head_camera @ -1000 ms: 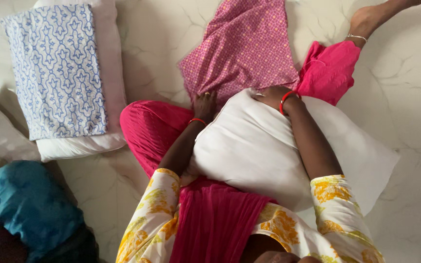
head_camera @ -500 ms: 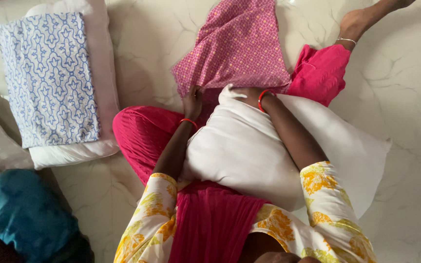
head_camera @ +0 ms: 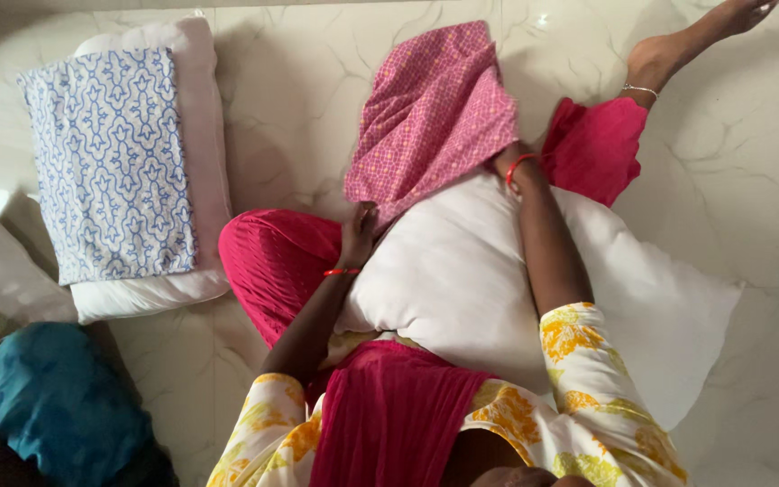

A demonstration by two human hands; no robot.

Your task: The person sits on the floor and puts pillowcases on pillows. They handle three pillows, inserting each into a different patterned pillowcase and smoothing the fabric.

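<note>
The marble floor (head_camera: 768,225) carries everything here, and the person sits on it with legs spread. Largest in hand is the white pillow (head_camera: 462,280), lying across the lap with its far end pointing toward the floor's far edge and its near right corner sticking out over bare marble. Its far end sits inside the mouth of the pink patterned pillowcase (head_camera: 435,117), which drapes away from it, mostly empty.

The left hand (head_camera: 359,230) is clenched on the case's near hem at the pillow's left side. The right hand (head_camera: 507,158) is buried under the fabric past a red bangle, so I cannot tell its grip, though it appears to press the pillow's far corner inward.

To do this well, I'd judge the corner should be seated right into the closed end first, with the hem drawn evenly on both sides so the cloth doesn't bunch or twist.

Off toward the far left corner lies a second pillow (head_camera: 209,135) with a folded blue-and-white cloth (head_camera: 110,162) on top, and a teal bundle (head_camera: 47,397) sits at the near left.
</note>
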